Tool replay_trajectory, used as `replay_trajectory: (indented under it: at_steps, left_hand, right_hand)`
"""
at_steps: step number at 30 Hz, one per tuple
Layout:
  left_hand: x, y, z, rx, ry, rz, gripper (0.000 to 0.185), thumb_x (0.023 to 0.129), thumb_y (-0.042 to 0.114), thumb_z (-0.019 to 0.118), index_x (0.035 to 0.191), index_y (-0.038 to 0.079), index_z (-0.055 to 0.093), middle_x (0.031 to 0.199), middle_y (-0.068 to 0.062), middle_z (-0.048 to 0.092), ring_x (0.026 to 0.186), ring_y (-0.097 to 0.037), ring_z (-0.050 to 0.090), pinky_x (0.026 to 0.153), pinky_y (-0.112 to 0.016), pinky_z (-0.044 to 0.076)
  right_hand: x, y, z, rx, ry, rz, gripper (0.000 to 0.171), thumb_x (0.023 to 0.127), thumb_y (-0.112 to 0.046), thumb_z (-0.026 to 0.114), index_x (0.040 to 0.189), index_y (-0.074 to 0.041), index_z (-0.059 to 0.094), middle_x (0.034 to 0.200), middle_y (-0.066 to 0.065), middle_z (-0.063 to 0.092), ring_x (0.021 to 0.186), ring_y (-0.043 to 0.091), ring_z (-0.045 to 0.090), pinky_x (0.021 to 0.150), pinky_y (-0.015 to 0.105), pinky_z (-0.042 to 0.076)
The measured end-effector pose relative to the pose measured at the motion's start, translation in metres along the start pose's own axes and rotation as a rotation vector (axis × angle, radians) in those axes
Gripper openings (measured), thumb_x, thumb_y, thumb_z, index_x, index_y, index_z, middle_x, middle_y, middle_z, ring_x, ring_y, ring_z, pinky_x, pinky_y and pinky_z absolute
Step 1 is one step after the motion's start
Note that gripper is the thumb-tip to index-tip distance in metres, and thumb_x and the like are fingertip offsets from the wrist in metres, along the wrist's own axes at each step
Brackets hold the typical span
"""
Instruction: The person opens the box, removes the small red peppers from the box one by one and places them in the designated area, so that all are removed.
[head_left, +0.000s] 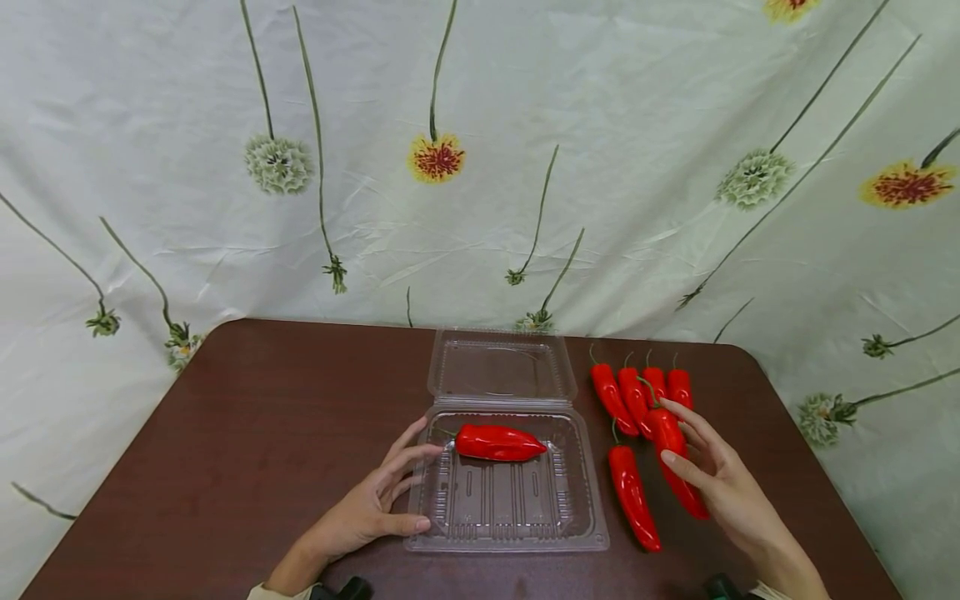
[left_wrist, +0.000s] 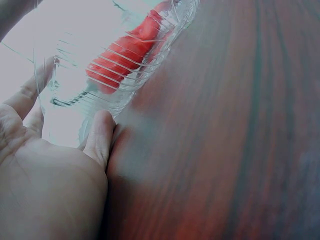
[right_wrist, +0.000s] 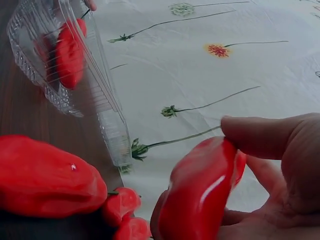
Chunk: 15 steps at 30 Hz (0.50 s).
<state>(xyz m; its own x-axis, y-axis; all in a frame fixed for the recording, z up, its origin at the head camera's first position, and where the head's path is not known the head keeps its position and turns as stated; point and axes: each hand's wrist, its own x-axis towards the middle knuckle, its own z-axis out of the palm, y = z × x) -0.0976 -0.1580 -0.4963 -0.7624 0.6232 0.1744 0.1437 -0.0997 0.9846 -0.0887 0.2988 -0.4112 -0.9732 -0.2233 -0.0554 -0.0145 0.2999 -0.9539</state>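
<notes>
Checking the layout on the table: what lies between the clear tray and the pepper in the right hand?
One loose red pepper lies on the table between the clear tray and the held pepper; the head view shows it.

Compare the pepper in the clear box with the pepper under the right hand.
The pepper in the clamshell box lies crosswise on the ribbed tray; the pepper in the right hand lies on the table, pointing toward the person. The boxed one is untouched; the right hand grips the other. The boxed one looks plumper. Both are glossy red.
</notes>
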Motion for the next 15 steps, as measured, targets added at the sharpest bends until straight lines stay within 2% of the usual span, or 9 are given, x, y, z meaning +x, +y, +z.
replay_trajectory:
  at_steps: [3,7,11,15]
  left_hand:
    - [0.000,0.001,-0.001,0.018,0.000,-0.002,0.073,0.090,-0.004,0.068,0.153,0.000,0.031,0.168,-0.003,-0.014,0.145,0.003,0.025,0.110,-0.030,0.033]
    - [0.000,0.001,-0.001,0.023,-0.001,0.001,0.073,0.091,-0.004,0.068,0.153,0.000,0.031,0.168,-0.003,-0.014,0.145,0.003,0.025,0.110,-0.029,0.033]
    - [0.000,0.000,0.000,0.001,0.001,0.000,0.074,0.090,-0.005,0.068,0.153,0.000,0.030,0.168,-0.003,-0.014,0.145,0.005,0.025,0.108,-0.020,0.033]
    - [0.000,-0.001,0.000,-0.005,-0.006,0.025,0.074,0.089,-0.007,0.068,0.152,-0.003,0.030,0.168,-0.007,-0.015,0.145,0.003,0.025,0.108,-0.019,0.033]
  right_hand:
    - [0.000,0.001,-0.002,-0.037,0.005,0.003,0.063,0.100,-0.012,0.060,0.156,-0.019,0.031,0.156,0.013,0.030,0.128,0.001,0.043,0.090,0.024,0.051]
    - [0.000,0.005,-0.004,-0.077,-0.014,-0.013,0.056,0.097,-0.008,0.065,0.147,-0.010,0.040,0.137,0.016,0.044,0.112,0.007,0.054,0.081,0.030,0.054]
    - [0.001,0.010,-0.006,-0.108,-0.036,-0.053,0.049,0.095,-0.007,0.067,0.139,-0.005,0.045,0.128,0.018,0.046,0.111,0.009,0.048,0.078,0.030,0.051]
    - [0.002,0.015,-0.007,-0.149,-0.039,-0.062,0.047,0.094,-0.011,0.069,0.137,-0.008,0.049,0.135,0.013,0.047,0.120,0.003,0.043,0.087,0.025,0.048]
